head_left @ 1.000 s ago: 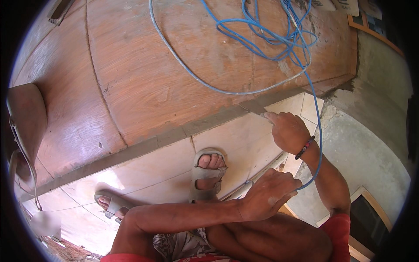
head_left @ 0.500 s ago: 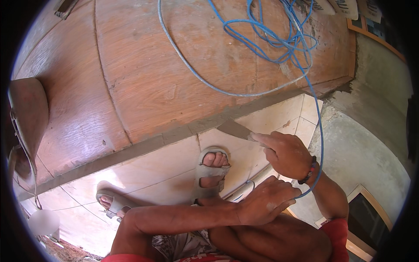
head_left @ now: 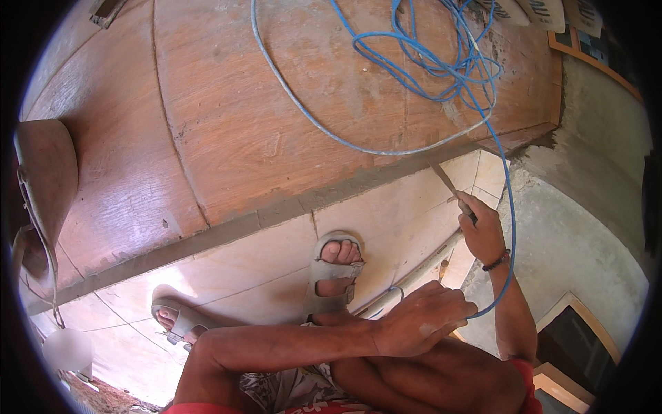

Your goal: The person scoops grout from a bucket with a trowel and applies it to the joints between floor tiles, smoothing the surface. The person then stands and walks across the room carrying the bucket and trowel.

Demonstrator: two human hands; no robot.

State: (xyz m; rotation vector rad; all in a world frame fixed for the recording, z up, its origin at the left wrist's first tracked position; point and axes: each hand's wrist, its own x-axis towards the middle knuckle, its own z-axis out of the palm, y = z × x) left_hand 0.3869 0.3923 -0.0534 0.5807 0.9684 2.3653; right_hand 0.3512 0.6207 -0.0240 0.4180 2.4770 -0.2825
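My right hand grips the handle of a narrow trowel. Its blade is turned edge-on, and the tip touches the grey mortar strip between the wood-grain surface and the pale tiles. My left hand rests on my knee with its fingers curled over a blue cable. From there the cable climbs past my right wrist to a tangled coil on the wood-grain surface.
My sandalled feet stand on the tiles. A pale thin pipe lies along the tile edge by the rough concrete wall at the right. A brown rounded object hangs at the left rim.
My right hand has swung back to the right. The trowel has turned from flat on the mortar near the middle to edge-on at the strip's right end. My left hand has stayed put.
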